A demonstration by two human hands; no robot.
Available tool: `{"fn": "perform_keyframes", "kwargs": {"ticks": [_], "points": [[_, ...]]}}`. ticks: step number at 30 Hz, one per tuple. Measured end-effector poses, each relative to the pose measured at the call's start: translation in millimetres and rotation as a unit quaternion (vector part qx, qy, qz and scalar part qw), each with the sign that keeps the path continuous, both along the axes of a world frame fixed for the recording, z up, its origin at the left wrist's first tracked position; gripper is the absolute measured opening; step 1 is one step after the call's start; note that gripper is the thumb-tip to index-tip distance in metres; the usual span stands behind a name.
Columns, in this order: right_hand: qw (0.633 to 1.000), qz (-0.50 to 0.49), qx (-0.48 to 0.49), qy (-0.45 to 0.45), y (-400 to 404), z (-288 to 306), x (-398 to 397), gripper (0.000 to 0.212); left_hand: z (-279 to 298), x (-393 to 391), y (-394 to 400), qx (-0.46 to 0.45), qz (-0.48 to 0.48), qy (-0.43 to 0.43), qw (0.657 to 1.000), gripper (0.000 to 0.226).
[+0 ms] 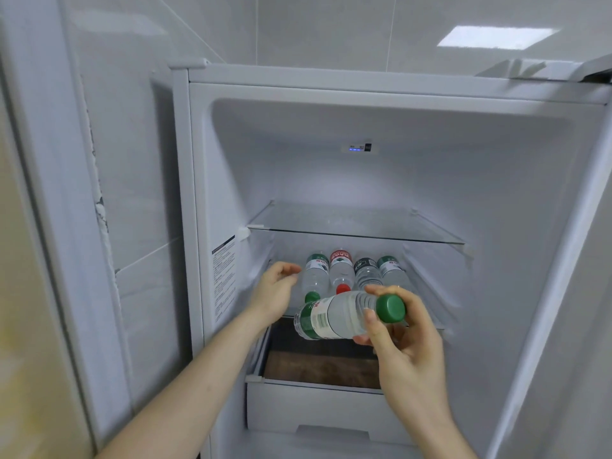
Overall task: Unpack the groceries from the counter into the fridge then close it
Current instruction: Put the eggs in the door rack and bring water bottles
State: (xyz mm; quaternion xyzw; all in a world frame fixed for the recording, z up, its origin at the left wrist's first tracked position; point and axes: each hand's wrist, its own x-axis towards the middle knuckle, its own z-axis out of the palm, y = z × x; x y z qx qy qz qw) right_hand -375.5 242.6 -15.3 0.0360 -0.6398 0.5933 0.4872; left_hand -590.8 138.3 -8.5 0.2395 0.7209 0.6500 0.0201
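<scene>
Bright, even, cool-white light. Ceiling panel (495, 36) glares top right. Soft shadows beneath glass shelf (357, 226). Wide-angle bowing at frame edges; slight overall softness, label text illegible.

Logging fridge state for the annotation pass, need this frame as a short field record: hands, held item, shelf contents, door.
left hand: fingers relaxed, reaching into the lower shelf, beside the leftmost bottle, holding nothing
right hand: grips the clear plastic green-capped water bottle near its neck, bottle lying sideways
lower shelf: row of four clear plastic bottles lying down, caps toward the front
glass upper shelf: nothing visible on it
white fridge: open
</scene>
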Motion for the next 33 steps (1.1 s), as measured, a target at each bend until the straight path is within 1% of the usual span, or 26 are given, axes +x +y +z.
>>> {"fn": "perform_keyframes", "kwargs": {"ticks": [3, 6, 9, 11, 14, 18, 23, 27, 30, 33], "points": [[1.000, 0.006, 0.004, 0.003, -5.9, -2.4, -10.1, 0.023, 10.1, 19.8, -21.7, 0.065, 0.045, 0.040, 0.996, 0.020], [1.000, 0.013, 0.015, 0.009, -13.9, -3.6, -25.4, 0.026, 15.6, 40.2, -39.8, 0.073, 0.082, 0.081, 0.991, 0.018], [0.999, 0.022, 0.023, 0.007, -22.0, -5.8, -43.1, 0.028, 17.5, 54.4, -50.7, 0.052, 0.100, 0.100, 0.989, 0.018], [0.999, 0.023, 0.035, -0.010, -26.9, -9.0, -55.1, 0.028, 17.1, 58.8, -54.8, 0.045, 0.100, 0.104, 0.989, 0.018], [0.997, 0.006, 0.067, -0.037, -33.1, -15.6, -70.7, 0.031, 15.0, 60.4, -57.3, 0.014, 0.089, 0.089, 0.992, 0.017], [0.994, -0.010, 0.094, -0.060, -36.2, -29.8, -86.2, 0.032, 5.2, 57.1, -55.7, -0.026, 0.068, 0.049, 0.996, 0.016], [0.987, -0.039, 0.112, -0.109, -30.1, -45.6, -99.4, 0.033, -7.6, 49.1, -48.2, -0.051, 0.043, 0.010, 0.998, 0.026], [0.978, -0.022, 0.105, -0.180, -28.9, -55.5, -104.1, 0.035, -15.7, 39.2, -38.2, -0.086, 0.038, 0.004, 0.996, 0.037], [0.968, 0.008, 0.092, -0.234, -28.2, -59.8, -101.1, 0.044, -20.3, 32.2, -33.0, -0.131, 0.043, 0.014, 0.990, 0.043], [0.966, 0.016, 0.081, -0.245, -23.6, -59.7, -94.2, 0.051, -19.7, 28.7, -29.7, -0.163, 0.041, 0.030, 0.985, 0.052]]}}
